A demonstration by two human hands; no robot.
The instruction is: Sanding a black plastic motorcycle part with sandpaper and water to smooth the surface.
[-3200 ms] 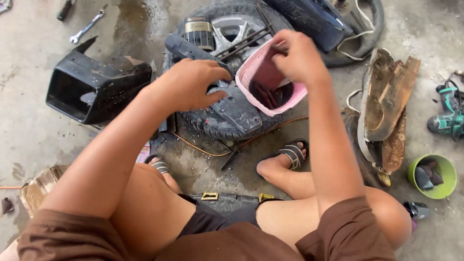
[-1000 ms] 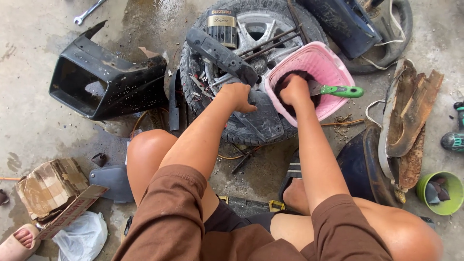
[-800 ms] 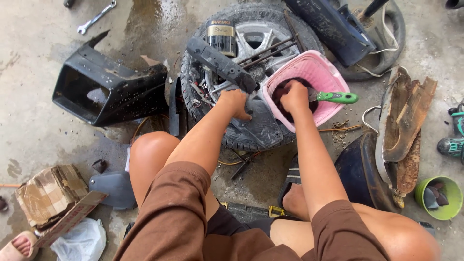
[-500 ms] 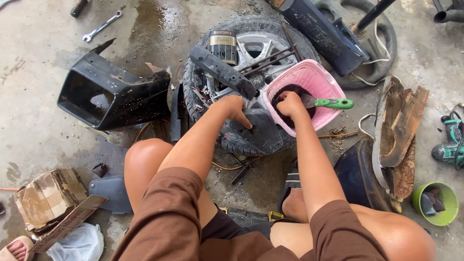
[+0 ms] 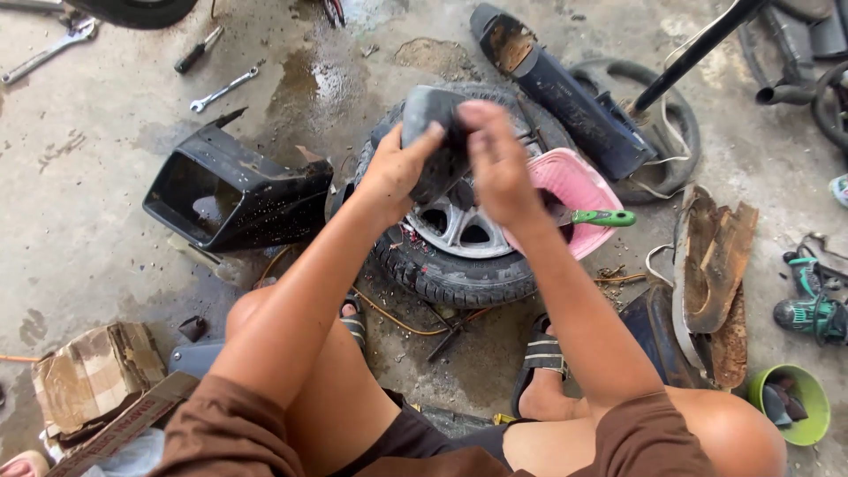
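I sit over a small tyre on a silver wheel [image 5: 459, 256] lying flat on the concrete floor. My left hand [image 5: 397, 163] and my right hand [image 5: 495, 159] hold a dark grey plastic part [image 5: 437, 132] together, lifted above the wheel. The left hand grips its left side, the right hand its right side. A pink plastic basket [image 5: 574, 190] leans on the tyre's right side. Across the basket lies a tool with a green handle [image 5: 605, 217].
A black plastic cowling [image 5: 230, 190] lies left of the tyre. Wrenches [image 5: 225, 87] and a wet patch are at the far left. A long dark panel [image 5: 565, 93], rusty pieces [image 5: 715, 265], a green power tool [image 5: 808, 305] and a green cup [image 5: 786, 402] lie to the right. Cardboard [image 5: 93, 380] lies near my left knee.
Both hands have left the pink basket and tyre and lifted the dark grey part up off the wheel. The view has tilted up the floor.
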